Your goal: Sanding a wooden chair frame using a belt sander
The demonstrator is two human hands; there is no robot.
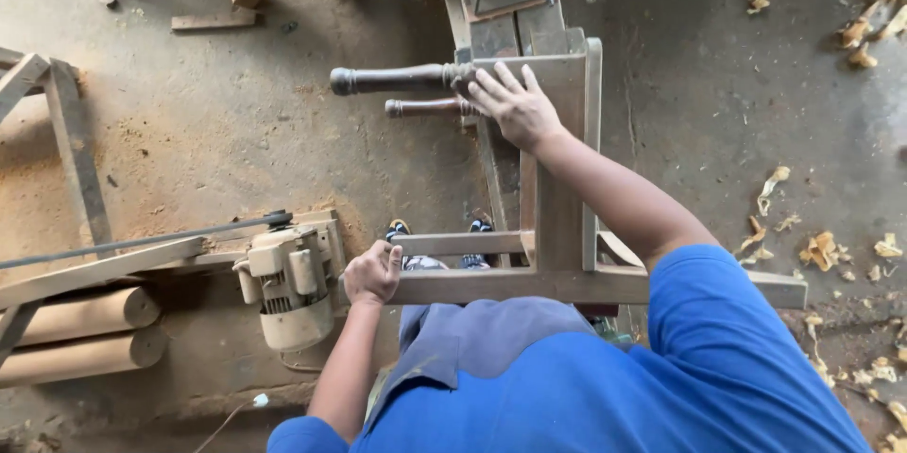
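Observation:
A grey wooden chair frame (557, 217) lies on its side in front of me, its two dark turned legs (392, 80) pointing left. My right hand (515, 108) rests flat, fingers spread, on the frame's far end where the upper turned leg joins it. My left hand (371, 273) is closed around the near left end of the frame's long rail (491, 286). My blue shirt fills the bottom of the view, and my shoes (402, 229) show below the frame.
A cream electric motor (288, 288) with a belt (142, 240) stands left of my left hand. Two round wooden posts (80, 335) lie at the lower left. Timber pieces lie on the dusty floor at the top left. Wood shavings (822, 250) litter the right side.

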